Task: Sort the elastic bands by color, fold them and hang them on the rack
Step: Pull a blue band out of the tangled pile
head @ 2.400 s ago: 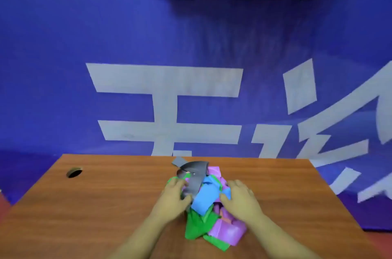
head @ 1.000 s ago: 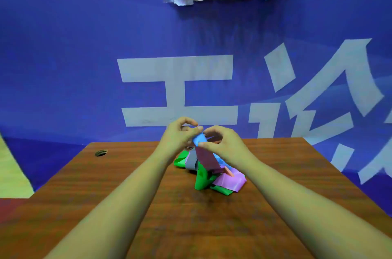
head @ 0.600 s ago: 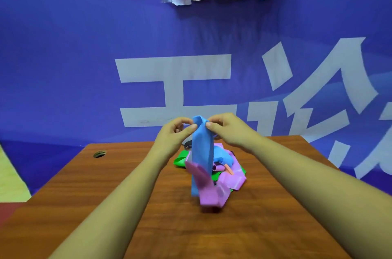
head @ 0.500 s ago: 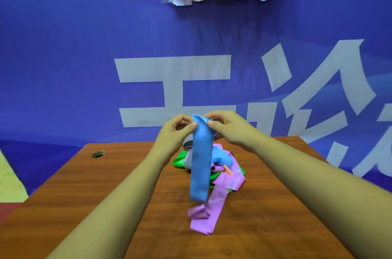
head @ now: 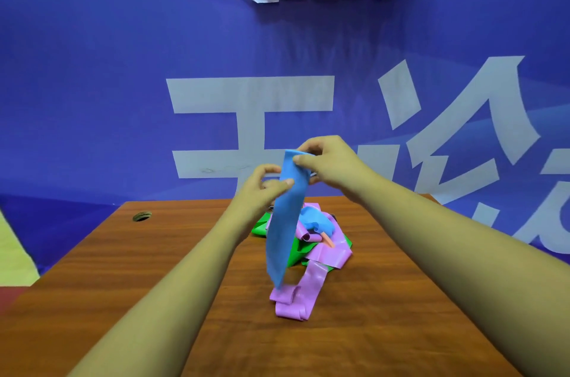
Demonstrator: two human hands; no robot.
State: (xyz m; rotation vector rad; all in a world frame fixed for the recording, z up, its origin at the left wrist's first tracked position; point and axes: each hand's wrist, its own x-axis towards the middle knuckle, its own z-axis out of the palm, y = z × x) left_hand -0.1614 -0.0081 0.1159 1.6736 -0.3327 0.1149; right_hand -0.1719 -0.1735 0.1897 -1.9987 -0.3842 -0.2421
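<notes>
Over wooden table (head: 123,268), against purple banner (head: 108,68), left hand (head: 262,188) and right hand (head: 334,163) are pinching hanging blue band (head: 285,228).

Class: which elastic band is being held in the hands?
The straight blue band, pinched by left hand and right hand; the purple band and green band lie on the table.

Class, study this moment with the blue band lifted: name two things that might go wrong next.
The blue band hangs down to the loose purple band and may drag it along. The left hand and right hand pinch only its upper part, so it might slip during folding.
</notes>
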